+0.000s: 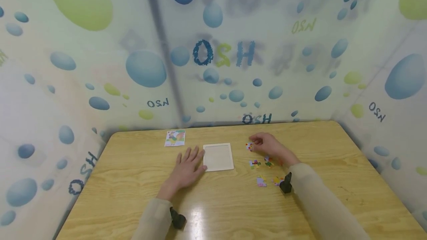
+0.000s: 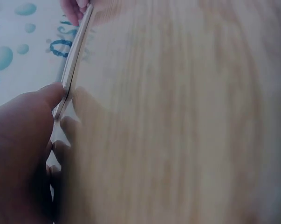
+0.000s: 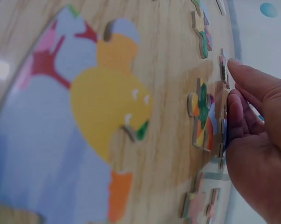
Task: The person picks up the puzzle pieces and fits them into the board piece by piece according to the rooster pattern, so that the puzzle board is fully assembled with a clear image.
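A square, light wooden puzzle tray [image 1: 218,157] lies on the table, its recessed middle bare. My left hand [image 1: 187,169] rests palm down with spread fingers, its thumb and fingertips touching the tray's left side. To the right of the tray, my right hand [image 1: 265,145] pinches a small colourful jigsaw piece [image 1: 249,146] at its fingertips; in the right wrist view the thumb and curled fingers [image 3: 243,74] partly hide it. Nearer me lie more jigsaw pieces [image 1: 255,164], some under the right wrist. One yellow-and-blue piece [image 3: 103,102] looms close to the right wrist camera.
A square picture card [image 1: 175,138] lies at the back left of the wooden table [image 1: 227,210]. Walls of patterned fabric [image 1: 230,88] stand behind the table and on both sides. Dark wrist cameras [image 1: 285,183] sit on both sleeves.
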Demonstrator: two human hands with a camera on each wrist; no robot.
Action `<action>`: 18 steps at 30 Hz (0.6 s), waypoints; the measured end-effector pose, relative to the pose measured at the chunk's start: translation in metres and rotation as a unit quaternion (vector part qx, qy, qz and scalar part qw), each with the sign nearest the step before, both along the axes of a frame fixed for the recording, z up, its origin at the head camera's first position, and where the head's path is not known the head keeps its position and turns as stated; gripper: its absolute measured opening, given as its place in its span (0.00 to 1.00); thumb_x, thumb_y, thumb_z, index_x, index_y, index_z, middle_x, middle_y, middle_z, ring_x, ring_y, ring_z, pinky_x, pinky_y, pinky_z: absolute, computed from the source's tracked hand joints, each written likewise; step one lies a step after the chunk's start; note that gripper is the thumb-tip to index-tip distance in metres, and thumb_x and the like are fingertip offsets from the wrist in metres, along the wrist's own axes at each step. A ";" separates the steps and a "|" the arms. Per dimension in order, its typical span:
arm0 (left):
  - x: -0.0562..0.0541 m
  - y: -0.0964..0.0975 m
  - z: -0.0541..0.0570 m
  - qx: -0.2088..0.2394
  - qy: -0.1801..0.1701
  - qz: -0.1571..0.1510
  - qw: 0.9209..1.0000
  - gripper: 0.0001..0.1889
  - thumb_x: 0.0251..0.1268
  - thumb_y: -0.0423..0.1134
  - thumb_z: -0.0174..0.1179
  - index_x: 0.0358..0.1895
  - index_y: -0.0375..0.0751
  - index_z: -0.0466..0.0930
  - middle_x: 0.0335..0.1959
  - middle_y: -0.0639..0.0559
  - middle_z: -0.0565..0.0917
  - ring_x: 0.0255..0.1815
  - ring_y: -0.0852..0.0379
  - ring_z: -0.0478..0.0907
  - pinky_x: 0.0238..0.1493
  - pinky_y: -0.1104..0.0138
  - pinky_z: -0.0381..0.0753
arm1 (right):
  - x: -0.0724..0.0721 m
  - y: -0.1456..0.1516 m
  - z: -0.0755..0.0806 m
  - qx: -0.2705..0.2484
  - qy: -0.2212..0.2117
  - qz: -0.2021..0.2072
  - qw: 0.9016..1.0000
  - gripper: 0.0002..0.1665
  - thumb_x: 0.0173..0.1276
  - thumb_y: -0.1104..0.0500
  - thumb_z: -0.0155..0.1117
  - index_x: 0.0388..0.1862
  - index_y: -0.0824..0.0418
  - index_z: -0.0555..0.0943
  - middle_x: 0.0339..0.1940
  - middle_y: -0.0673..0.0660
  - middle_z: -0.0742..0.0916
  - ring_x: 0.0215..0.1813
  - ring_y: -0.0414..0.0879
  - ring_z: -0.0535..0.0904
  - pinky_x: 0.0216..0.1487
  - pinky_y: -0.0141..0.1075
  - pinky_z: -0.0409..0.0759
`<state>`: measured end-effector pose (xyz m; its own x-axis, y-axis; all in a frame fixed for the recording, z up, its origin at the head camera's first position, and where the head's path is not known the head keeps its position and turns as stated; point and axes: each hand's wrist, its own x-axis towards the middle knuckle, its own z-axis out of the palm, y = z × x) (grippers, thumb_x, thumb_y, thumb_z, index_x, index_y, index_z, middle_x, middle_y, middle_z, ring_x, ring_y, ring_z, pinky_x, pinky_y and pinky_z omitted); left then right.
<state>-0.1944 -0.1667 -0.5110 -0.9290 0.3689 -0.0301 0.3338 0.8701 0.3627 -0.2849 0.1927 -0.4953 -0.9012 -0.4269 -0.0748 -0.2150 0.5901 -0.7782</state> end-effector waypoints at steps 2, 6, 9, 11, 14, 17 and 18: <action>0.000 0.001 0.000 -0.002 0.001 0.001 1.000 0.34 0.82 0.56 0.46 0.82 0.44 0.57 0.84 0.41 0.50 0.83 0.35 0.41 0.76 0.36 0.36 | 0.000 0.000 0.000 0.006 0.005 0.009 1.000 0.24 0.72 0.63 0.66 0.65 0.69 0.79 0.57 0.62 0.83 0.54 0.54 0.79 0.57 0.51 0.79; 0.002 0.002 -0.001 -0.005 -0.002 0.002 1.000 0.34 0.82 0.56 0.46 0.82 0.44 0.57 0.84 0.41 0.49 0.83 0.35 0.40 0.76 0.36 0.36 | -0.003 0.001 -0.001 0.020 0.022 0.026 0.999 0.20 0.72 0.63 0.68 0.61 0.68 0.83 0.52 0.60 0.83 0.50 0.52 0.78 0.53 0.48 0.79; 0.002 0.003 -0.001 -0.001 -0.004 -0.001 1.000 0.34 0.82 0.56 0.46 0.82 0.44 0.57 0.84 0.41 0.49 0.83 0.35 0.40 0.76 0.35 0.36 | -0.005 0.002 -0.001 0.024 0.024 0.030 0.999 0.18 0.72 0.63 0.68 0.58 0.67 0.84 0.49 0.58 0.82 0.47 0.50 0.78 0.50 0.46 0.79; 0.000 0.004 -0.001 0.007 -0.002 -0.004 1.000 0.34 0.81 0.56 0.47 0.82 0.44 0.58 0.83 0.40 0.49 0.83 0.34 0.40 0.75 0.34 0.36 | -0.005 0.002 0.001 0.024 0.016 0.024 0.999 0.17 0.71 0.63 0.69 0.57 0.66 0.85 0.48 0.57 0.82 0.47 0.50 0.78 0.50 0.45 0.78; -0.002 0.002 -0.004 0.015 0.004 -0.003 1.000 0.34 0.81 0.56 0.47 0.82 0.44 0.58 0.83 0.40 0.50 0.83 0.34 0.40 0.75 0.34 0.36 | -0.007 0.000 0.003 0.028 0.015 0.021 0.999 0.17 0.70 0.63 0.70 0.56 0.66 0.85 0.48 0.57 0.83 0.48 0.50 0.78 0.51 0.47 0.78; -0.004 -0.001 -0.007 0.009 0.004 -0.002 1.000 0.34 0.81 0.58 0.46 0.82 0.47 0.57 0.84 0.42 0.49 0.83 0.36 0.39 0.75 0.35 0.35 | -0.007 -0.002 0.004 0.026 0.012 0.025 0.999 0.17 0.69 0.63 0.71 0.55 0.67 0.84 0.47 0.58 0.83 0.48 0.51 0.78 0.52 0.47 0.78; -0.004 -0.002 -0.009 0.008 0.002 -0.002 1.000 0.35 0.81 0.59 0.46 0.82 0.47 0.56 0.84 0.43 0.48 0.83 0.37 0.39 0.75 0.35 0.34 | -0.008 -0.003 0.004 0.026 0.010 0.026 0.999 0.17 0.69 0.63 0.71 0.54 0.67 0.83 0.47 0.58 0.83 0.48 0.51 0.78 0.52 0.47 0.78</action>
